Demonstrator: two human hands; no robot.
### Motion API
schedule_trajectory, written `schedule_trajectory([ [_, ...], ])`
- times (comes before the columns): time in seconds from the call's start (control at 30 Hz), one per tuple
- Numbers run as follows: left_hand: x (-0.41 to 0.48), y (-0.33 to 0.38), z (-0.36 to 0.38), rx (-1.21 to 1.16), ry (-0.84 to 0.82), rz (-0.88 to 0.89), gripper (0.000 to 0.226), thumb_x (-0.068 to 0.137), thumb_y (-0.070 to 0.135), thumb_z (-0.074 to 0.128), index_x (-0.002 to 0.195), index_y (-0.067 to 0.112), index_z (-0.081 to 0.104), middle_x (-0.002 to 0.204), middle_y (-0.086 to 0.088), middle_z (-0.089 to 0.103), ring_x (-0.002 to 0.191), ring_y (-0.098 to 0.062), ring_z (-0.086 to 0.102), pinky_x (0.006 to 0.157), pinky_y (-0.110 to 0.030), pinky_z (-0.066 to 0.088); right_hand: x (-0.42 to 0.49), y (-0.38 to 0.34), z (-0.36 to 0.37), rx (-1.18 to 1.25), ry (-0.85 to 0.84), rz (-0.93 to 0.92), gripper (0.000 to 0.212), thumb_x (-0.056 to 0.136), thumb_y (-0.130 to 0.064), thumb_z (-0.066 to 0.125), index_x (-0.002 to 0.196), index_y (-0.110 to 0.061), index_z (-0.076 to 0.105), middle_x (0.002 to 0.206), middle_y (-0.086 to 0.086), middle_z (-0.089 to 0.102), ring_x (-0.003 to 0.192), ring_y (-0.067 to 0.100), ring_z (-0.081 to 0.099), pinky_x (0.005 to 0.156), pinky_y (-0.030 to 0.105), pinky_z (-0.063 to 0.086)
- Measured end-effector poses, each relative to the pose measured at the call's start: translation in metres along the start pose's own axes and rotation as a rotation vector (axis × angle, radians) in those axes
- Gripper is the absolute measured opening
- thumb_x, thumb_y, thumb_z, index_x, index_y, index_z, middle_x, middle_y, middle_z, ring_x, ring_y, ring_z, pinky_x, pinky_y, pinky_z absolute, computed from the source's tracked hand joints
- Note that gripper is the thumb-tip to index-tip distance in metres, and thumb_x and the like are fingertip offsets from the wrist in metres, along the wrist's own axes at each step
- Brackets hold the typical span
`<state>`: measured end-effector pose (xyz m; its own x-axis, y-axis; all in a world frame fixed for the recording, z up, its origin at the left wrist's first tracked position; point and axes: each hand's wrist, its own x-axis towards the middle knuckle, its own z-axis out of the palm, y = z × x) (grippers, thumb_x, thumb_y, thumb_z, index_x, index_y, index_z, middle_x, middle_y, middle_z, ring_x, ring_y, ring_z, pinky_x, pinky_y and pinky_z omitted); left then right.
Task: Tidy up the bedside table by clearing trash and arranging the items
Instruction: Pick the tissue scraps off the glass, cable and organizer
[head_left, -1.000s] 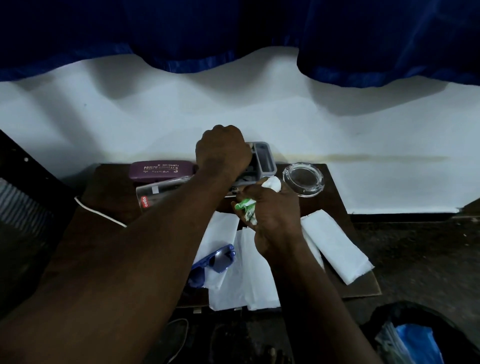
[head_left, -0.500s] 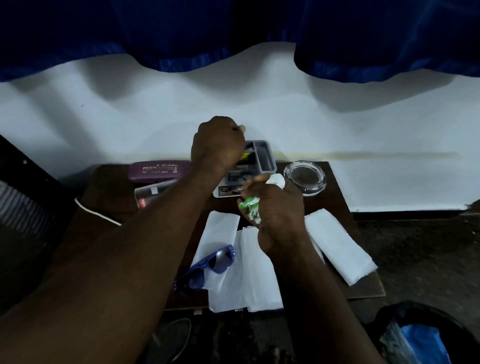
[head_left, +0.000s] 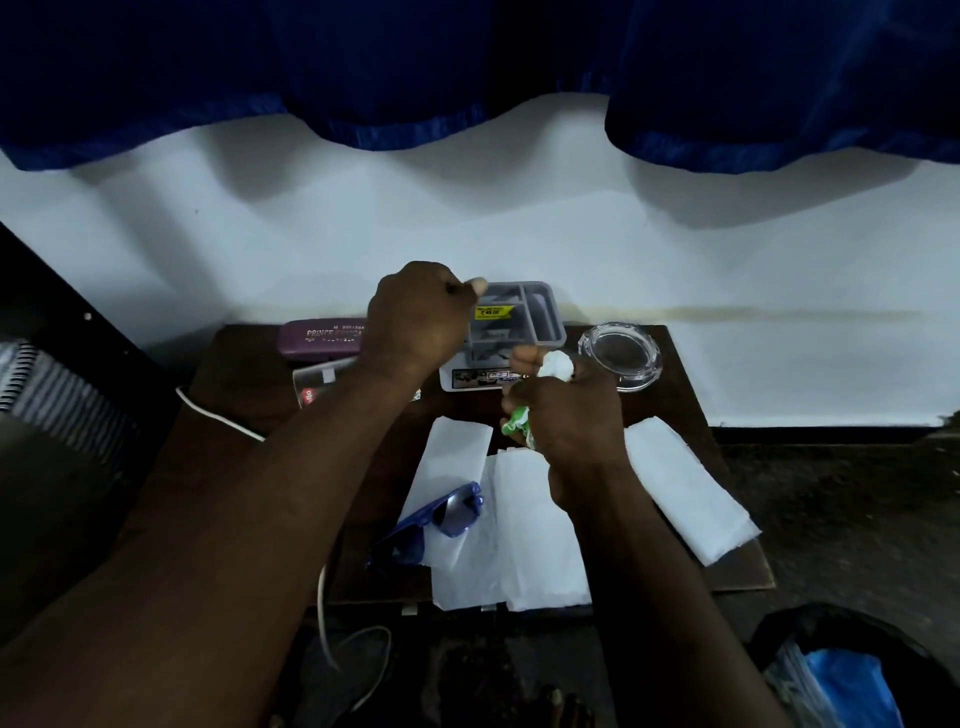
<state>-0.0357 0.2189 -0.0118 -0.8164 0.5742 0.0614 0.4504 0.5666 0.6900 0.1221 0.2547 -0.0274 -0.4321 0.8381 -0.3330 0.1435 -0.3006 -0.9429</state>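
Lettering is sparse and mostly half covered. The purple case (head_left: 322, 338) at the back left of the bedside table (head_left: 244, 374) reads "PRINCE" in pale capitals. The left forearm cuts off the rest of that line, and the smaller line below is too blurred to read. Just in front of it, a clear pen box (head_left: 324, 382) shows a red tag with what looks like "ello", and most of the box is hidden under the same arm. The grey compartment tray (head_left: 540, 317) at the back centre carries a yellow sticker (head_left: 493, 312) whose dark print cannot be made out. A printed strip (head_left: 483, 376) at its near edge is just as illegible.

The left hand (head_left: 415, 317) hovers over the tray's left part, its fingers curled into a fist. Whether it holds anything cannot be told. The right hand (head_left: 566, 421), just in front of the tray and beside the clear glass ashtray (head_left: 621, 361), is clenched round crumpled trash (head_left: 556, 364). A white wad pokes out at the top and a green wrapper at the lower side.

White tissues (head_left: 519, 519) lie flat on the front of the table, with blue sunglasses (head_left: 447, 512) resting on their left edge. A black bin (head_left: 831, 621) is cut off at the lower right corner.
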Motion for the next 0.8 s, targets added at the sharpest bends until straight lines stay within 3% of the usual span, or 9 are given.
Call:
schedule_trajectory([
  [0.17, 0.007, 0.010, 0.001, 0.337, -0.047, -0.090, 0.024, 0.085, 0.035, 0.065, 0.074, 0.017, 0.053, 0.081, -0.005, 0.057, 0.082, -0.030, 0.055, 0.071, -0.031, 0.041, 0.001, 0.001, 0.008, -0.095, 0.022, -0.051, 0.048, 0.060, -0.013, 0.065, 0.104, -0.025, 0.080, 0.099, -0.010, 0.081, 0.095, 0.022, 0.078, 0.085, 0.057, 0.064],
  [0.3, 0.012, 0.016, 0.007, 0.398, -0.111, -0.079, 0.018, 0.081, 0.031, 0.068, 0.085, 0.018, 0.058, 0.098, -0.009, 0.067, 0.090, -0.032, 0.063, 0.072, -0.032, 0.045, 0.003, 0.004, 0.009, -0.156, 0.076, -0.104, 0.044, 0.064, -0.019, 0.068, 0.105, -0.030, 0.079, 0.097, -0.012, 0.079, 0.094, 0.013, 0.075, 0.088, 0.050, 0.064],
  [0.4, 0.011, 0.017, 0.010, 0.403, -0.098, -0.071, 0.015, 0.082, 0.029, 0.068, 0.088, 0.019, 0.058, 0.106, -0.011, 0.069, 0.098, -0.035, 0.066, 0.073, -0.034, 0.046, 0.002, 0.002, 0.005, -0.240, 0.151, -0.171, 0.038, 0.072, -0.018, 0.069, 0.107, -0.032, 0.077, 0.093, -0.010, 0.077, 0.088, 0.017, 0.075, 0.084, 0.047, 0.064],
  [0.47, 0.008, 0.018, 0.011, 0.419, -0.048, -0.053, 0.013, 0.085, 0.027, 0.066, 0.094, 0.018, 0.062, 0.110, -0.012, 0.069, 0.103, -0.036, 0.066, 0.075, -0.035, 0.047, 0.000, 0.000, 0.002, -0.252, 0.192, -0.195, 0.038, 0.074, -0.016, 0.069, 0.109, -0.032, 0.075, 0.093, -0.009, 0.076, 0.087, 0.019, 0.074, 0.083, 0.047, 0.063],
  [0.6, -0.005, 0.013, 0.012, 0.453, 0.147, 0.068, 0.033, 0.091, 0.040, 0.058, 0.108, 0.014, 0.071, 0.108, -0.014, 0.072, 0.101, -0.037, 0.067, 0.074, -0.035, 0.047, -0.002, -0.004, -0.002, -0.283, 0.189, -0.217, 0.052, 0.072, -0.022, 0.067, 0.120, -0.041, 0.070, 0.102, -0.011, 0.076, 0.095, 0.018, 0.074, 0.089, 0.045, 0.062],
  [0.7, -0.022, 0.014, 0.010, 0.338, 0.293, 0.203, 0.036, 0.092, 0.044, 0.055, 0.095, 0.014, 0.075, 0.091, -0.013, 0.075, 0.085, -0.036, 0.070, 0.067, -0.033, 0.046, -0.003, -0.002, -0.003, -0.357, 0.124, -0.217, 0.064, 0.080, -0.018, 0.077, 0.139, -0.039, 0.062, 0.113, -0.012, 0.073, 0.106, 0.016, 0.071, 0.097, 0.042, 0.059],
  [0.8, -0.036, 0.016, 0.010, 0.233, 0.339, 0.298, 0.034, 0.092, 0.042, 0.056, 0.078, 0.014, 0.070, 0.077, -0.011, 0.074, 0.073, -0.035, 0.069, 0.061, -0.030, 0.039, -0.003, -0.002, -0.004, -0.371, 0.148, -0.240, 0.059, 0.080, -0.023, 0.074, 0.138, -0.034, 0.063, 0.108, -0.007, 0.076, 0.104, 0.019, 0.071, 0.095, 0.040, 0.059],
])
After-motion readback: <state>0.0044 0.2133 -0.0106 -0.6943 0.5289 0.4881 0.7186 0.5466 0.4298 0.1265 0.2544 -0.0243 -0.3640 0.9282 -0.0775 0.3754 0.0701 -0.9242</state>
